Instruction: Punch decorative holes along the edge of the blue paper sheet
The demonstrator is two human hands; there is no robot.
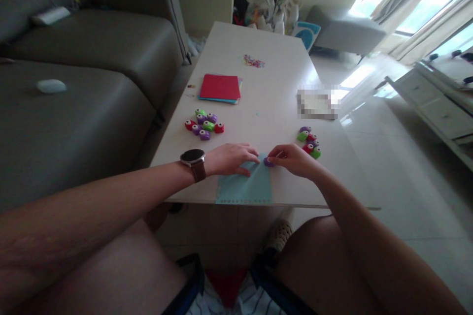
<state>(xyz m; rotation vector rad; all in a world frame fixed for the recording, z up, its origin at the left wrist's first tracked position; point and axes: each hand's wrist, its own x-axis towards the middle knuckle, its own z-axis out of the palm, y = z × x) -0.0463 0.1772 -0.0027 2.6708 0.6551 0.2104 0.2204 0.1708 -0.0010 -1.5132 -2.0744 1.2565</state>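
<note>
A light blue paper sheet (244, 188) lies flat at the near edge of the table (266, 88), in the lower centre of the frame, its long axis running from the near edge away toward the far end; a row of small punched holes shows along its near edge. At the sheet's far right corner sits a small purple punch (268, 162). The right hand (293, 159) pinches this punch between thumb and fingertips, so the grip is closed on it, and the punch lies directly at the left tip of that hand, over the paper's corner. The left hand (231, 158), with a watch (193, 160) on the wrist, presses flat on the sheet's far left part, fingers extended, grasping nothing. Both hands meet at the far edge of the sheet; the right is the nearer to the punch. Just right of the right hand lies a small cluster of punches (309, 141). A larger cluster (204, 125) lies to the left of centre. Farther up the table is a stack of coloured paper (220, 88), red on top.
</note>
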